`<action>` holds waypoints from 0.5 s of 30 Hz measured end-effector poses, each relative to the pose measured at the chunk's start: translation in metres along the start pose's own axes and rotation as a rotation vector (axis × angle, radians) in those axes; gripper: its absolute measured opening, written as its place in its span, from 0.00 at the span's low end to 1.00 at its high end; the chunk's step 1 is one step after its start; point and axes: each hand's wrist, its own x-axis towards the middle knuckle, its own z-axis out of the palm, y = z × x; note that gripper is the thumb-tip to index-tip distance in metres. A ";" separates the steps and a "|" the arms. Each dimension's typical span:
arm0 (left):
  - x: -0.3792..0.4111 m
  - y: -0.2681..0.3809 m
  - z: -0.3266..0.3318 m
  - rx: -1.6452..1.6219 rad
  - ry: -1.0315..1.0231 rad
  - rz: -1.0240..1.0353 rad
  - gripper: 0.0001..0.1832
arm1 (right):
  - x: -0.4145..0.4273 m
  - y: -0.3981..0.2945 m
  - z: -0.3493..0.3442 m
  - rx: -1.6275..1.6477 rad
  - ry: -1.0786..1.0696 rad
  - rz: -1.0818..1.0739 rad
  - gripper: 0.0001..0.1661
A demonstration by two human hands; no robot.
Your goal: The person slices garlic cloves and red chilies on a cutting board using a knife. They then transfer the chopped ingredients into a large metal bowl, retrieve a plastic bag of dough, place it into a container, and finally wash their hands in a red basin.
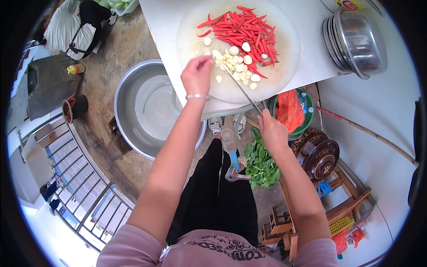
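My right hand (274,131) grips the handle of a kitchen knife (246,94), seen nearly edge-on, its tip among the garlic. My left hand (196,75), a bracelet on its wrist, is at the left of the garlic with fingers bunched; whether they pinch a piece is hidden. Peeled garlic cloves (239,67), some whole and some cut, lie on a round white cutting board (227,91). Behind and right of them is a heap of red chili peppers (247,30). The board rests on a white tabletop (160,20).
A large metal basin (133,110) stands on the floor at left. Stacked steel bowls (362,43) sit at the table's right. Below are a green bucket (309,116), leafy greens (262,163) and a brown lidded jar (317,160). A person (71,30) crouches far left.
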 end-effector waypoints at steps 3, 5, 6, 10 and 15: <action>0.022 0.025 0.016 0.268 -0.157 0.279 0.07 | -0.009 -0.004 0.003 -0.027 -0.032 -0.021 0.11; 0.022 0.035 0.034 0.493 -0.210 0.368 0.09 | -0.011 -0.008 0.009 -0.026 -0.009 -0.089 0.10; 0.023 0.036 0.040 0.606 -0.236 0.414 0.10 | -0.009 -0.009 0.011 -0.043 -0.014 -0.094 0.10; 0.027 0.038 0.042 0.592 -0.200 0.524 0.12 | 0.013 -0.001 0.016 -0.129 -0.004 -0.090 0.11; 0.011 0.025 -0.012 0.322 -0.083 0.105 0.14 | 0.032 0.017 -0.005 -0.147 0.023 -0.040 0.11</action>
